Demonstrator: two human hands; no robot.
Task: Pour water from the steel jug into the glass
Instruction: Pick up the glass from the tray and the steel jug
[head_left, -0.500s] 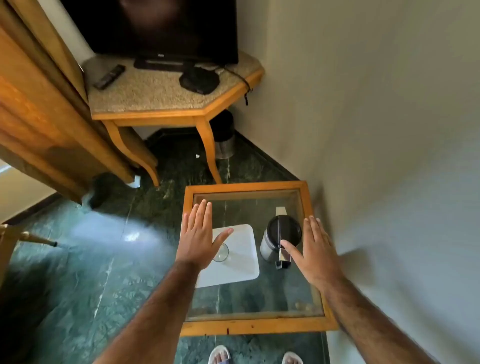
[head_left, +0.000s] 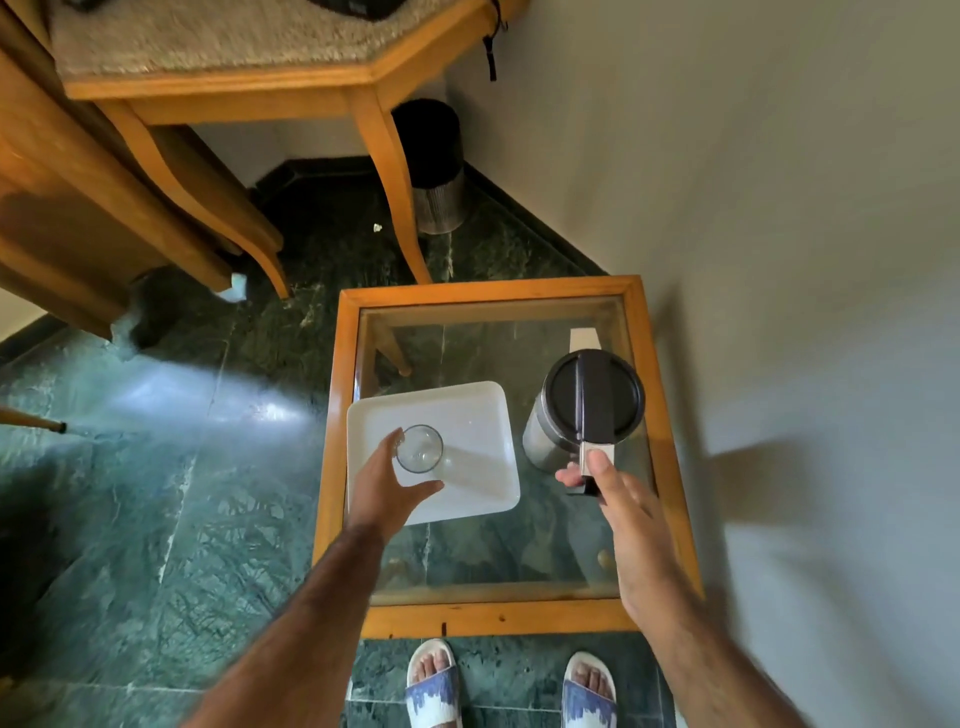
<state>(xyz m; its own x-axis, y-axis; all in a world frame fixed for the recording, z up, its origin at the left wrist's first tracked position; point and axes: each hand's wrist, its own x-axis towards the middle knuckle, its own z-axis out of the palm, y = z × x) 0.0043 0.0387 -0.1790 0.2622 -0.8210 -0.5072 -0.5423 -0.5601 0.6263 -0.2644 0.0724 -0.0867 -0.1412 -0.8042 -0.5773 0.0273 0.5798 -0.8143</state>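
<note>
A square glass-topped side table with an orange wooden frame (head_left: 332, 415) occupies the centre of the frame, over a dark green marble floor (head_left: 156, 493). A white square plastic tray (head_left: 467, 410) lies on the left half of the glass. A cylindrical steel jug with a black lid and black handle (head_left: 550, 431) stands upright on the right half of the glass, just beside the tray. A small clear drinking glass (head_left: 418, 449) stands upright in the lower left part of the tray. The left hand (head_left: 387, 491) curls around the glass, fingers behind it and thumb in front; firm contact cannot be confirmed. The right hand (head_left: 618, 493) pinches the jug handle at lower right of the jug, thumb on top.
</note>
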